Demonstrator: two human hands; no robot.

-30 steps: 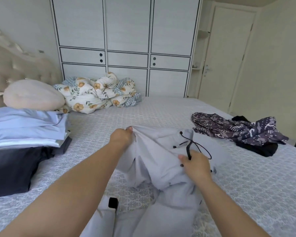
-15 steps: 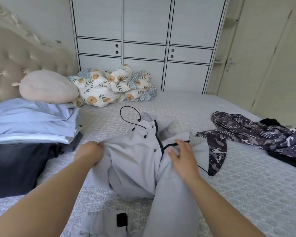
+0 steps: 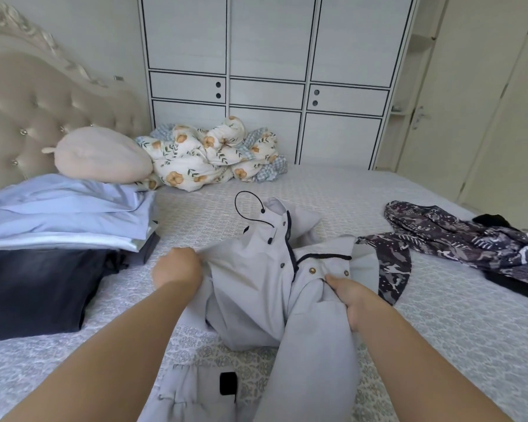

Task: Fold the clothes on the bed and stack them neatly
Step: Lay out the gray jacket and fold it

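One light grey jacket [image 3: 256, 281] is spread crumpled at centre of bed [image 3: 439, 345], black drawstring looped at its 12 o'clock. One stack of folded clothes [image 3: 58, 239] is seen at 9 o'clock, one patterned dark garment [image 3: 457, 242] at 3 o'clock. Two hands are counted. Left hand [image 3: 177, 266]: fingers curled tight, jacket edge gripped. Right hand [image 3: 352, 295]: fingers closed, fabric below snap buttons pinched. One floral quilt [image 3: 214, 153] is bundled at 12 o'clock.
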